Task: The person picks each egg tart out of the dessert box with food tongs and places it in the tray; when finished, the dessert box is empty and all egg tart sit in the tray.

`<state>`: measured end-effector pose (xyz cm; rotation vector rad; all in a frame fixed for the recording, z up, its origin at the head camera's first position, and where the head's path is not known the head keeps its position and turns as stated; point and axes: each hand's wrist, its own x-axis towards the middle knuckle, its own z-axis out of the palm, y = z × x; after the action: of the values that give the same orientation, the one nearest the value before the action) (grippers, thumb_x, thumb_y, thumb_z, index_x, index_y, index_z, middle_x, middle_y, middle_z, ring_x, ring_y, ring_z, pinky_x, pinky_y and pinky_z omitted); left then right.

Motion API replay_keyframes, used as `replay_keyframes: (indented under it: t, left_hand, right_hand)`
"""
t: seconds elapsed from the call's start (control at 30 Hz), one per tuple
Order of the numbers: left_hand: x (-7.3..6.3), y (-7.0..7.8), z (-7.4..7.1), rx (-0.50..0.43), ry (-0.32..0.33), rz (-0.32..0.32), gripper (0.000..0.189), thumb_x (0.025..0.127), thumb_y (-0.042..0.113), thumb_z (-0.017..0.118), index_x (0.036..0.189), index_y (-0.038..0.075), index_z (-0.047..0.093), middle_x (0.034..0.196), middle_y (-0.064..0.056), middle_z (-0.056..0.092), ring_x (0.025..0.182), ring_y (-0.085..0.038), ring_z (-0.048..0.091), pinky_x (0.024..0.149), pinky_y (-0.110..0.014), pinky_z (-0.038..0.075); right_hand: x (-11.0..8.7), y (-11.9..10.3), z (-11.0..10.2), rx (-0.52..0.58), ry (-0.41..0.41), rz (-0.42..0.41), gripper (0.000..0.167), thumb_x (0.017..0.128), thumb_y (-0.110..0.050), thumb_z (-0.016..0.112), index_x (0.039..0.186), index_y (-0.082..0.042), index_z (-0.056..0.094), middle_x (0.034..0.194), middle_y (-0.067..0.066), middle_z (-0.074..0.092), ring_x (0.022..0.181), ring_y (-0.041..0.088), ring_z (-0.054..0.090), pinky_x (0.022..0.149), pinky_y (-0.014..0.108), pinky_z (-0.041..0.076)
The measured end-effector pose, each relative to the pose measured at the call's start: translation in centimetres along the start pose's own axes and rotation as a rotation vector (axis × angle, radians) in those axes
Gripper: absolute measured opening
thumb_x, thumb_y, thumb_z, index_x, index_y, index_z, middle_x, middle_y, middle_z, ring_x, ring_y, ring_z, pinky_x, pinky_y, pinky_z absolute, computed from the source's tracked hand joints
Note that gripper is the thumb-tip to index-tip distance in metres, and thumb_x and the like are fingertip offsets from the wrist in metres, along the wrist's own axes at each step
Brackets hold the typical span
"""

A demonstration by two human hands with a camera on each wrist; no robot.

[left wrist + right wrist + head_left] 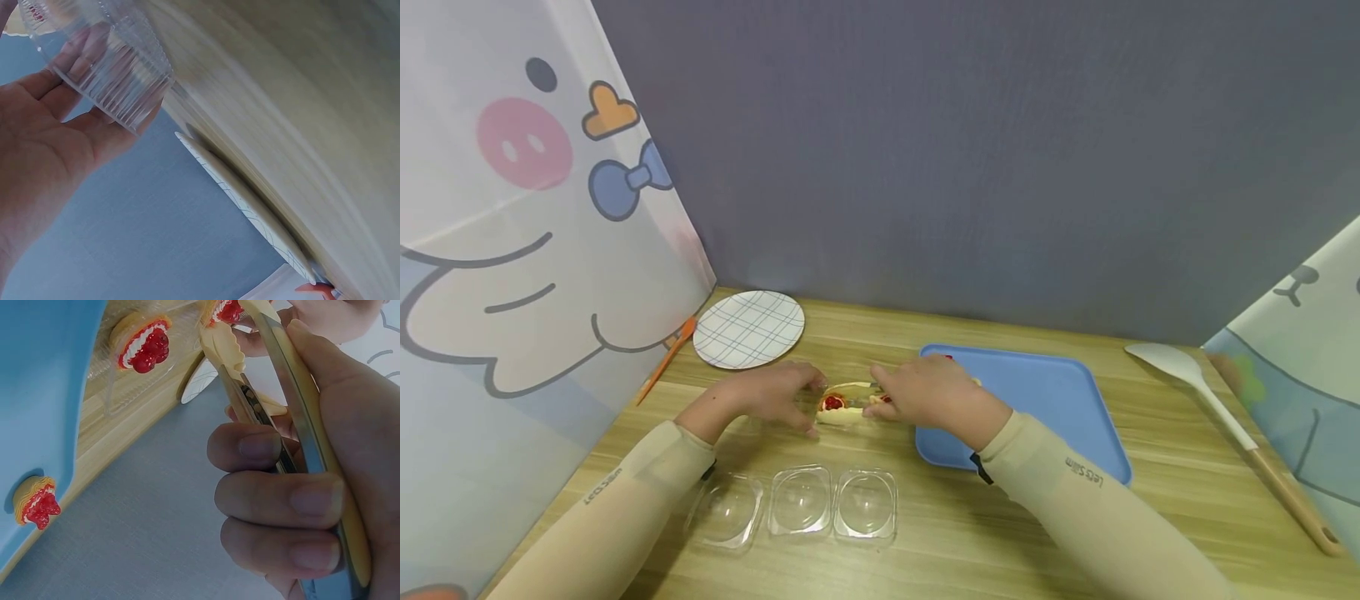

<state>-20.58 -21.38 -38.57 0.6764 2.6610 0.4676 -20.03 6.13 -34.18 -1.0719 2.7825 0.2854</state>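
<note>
My right hand (928,392) grips a pair of tongs (299,378) with pale yellow scalloped tips. Between those tips sits a small tart (226,311) with white cream and red berries. My left hand (775,396) holds the side of a clear plastic container (128,78) with ribbed walls, its fingers against the wall. Another berry tart (147,347) shows in the clear container in the right wrist view. A further tart (39,501) rests on the blue tray (44,394). In the head view, my right hand partly covers the tongs and the tray's near-left side.
Three clear domed lids (801,500) lie in a row at the near side. A checked plate (748,329) stands back left beside a thin orange tool (666,362). On the right lies a large spoon (1172,367) with a wooden handle. A grey wall (970,167) bounds the back.
</note>
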Motion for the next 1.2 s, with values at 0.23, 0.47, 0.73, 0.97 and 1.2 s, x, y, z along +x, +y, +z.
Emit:
replay_keyframes:
  t: [0.23, 0.47, 0.73, 0.97, 1.2]
  left_hand:
    - [0.1, -0.1, 0.0, 0.003, -0.006, -0.002, 0.08, 0.079, 0.044, 0.093, 0.14, 0.004, 0.061, 0.135, -0.008, 0.069, 0.13, -0.027, 0.063, 0.113, -0.048, 0.052]
    - [0.1, -0.2, -0.1, 0.008, 0.0, 0.003, 0.077, 0.078, 0.043, 0.094, 0.137, 0.004, 0.063, 0.132, -0.008, 0.07, 0.128, -0.026, 0.064, 0.112, -0.046, 0.052]
    - [0.1, -0.3, -0.1, -0.007, -0.005, 0.005, 0.078, 0.079, 0.044, 0.094, 0.138, 0.004, 0.062, 0.133, -0.007, 0.07, 0.13, -0.027, 0.064, 0.113, -0.047, 0.052]
    - [0.0, -0.2, 0.0, -0.001, -0.001, 0.016, 0.077, 0.078, 0.043, 0.094, 0.136, 0.004, 0.063, 0.131, -0.007, 0.069, 0.126, -0.025, 0.064, 0.11, -0.046, 0.053]
    - [0.0, -0.2, 0.1, 0.012, 0.01, 0.019, 0.08, 0.077, 0.045, 0.094, 0.137, 0.003, 0.062, 0.133, -0.008, 0.069, 0.127, -0.026, 0.064, 0.111, -0.047, 0.053]
  right_hand:
    - [-0.3, 0.3, 0.0, 0.024, -0.003, -0.006, 0.051, 0.103, -0.072, 0.05, 0.112, -0.023, 0.052, 0.069, -0.004, 0.055, 0.063, 0.019, 0.057, 0.068, 0.045, 0.055]
    - [-0.8, 0.7, -0.3, 0.051, -0.006, -0.004, 0.049, 0.103, -0.071, 0.049, 0.108, -0.022, 0.05, 0.068, -0.005, 0.057, 0.061, 0.018, 0.056, 0.068, 0.041, 0.053]
    - [-1.4, 1.2, -0.4, 0.066, 0.009, 0.001, 0.052, 0.103, -0.071, 0.049, 0.113, -0.02, 0.049, 0.064, -0.004, 0.057, 0.06, 0.02, 0.055, 0.066, 0.042, 0.053]
    - [-2.1, 1.9, -0.5, 0.061, 0.072, -0.025, 0.048, 0.105, -0.065, 0.053, 0.113, -0.018, 0.05, 0.062, -0.005, 0.054, 0.061, 0.018, 0.053, 0.066, 0.04, 0.052]
    - [-2.8, 2.6, -0.9, 0.073, 0.105, -0.044, 0.047, 0.106, -0.062, 0.055, 0.106, -0.016, 0.048, 0.063, -0.003, 0.047, 0.055, 0.016, 0.046, 0.055, 0.033, 0.041]
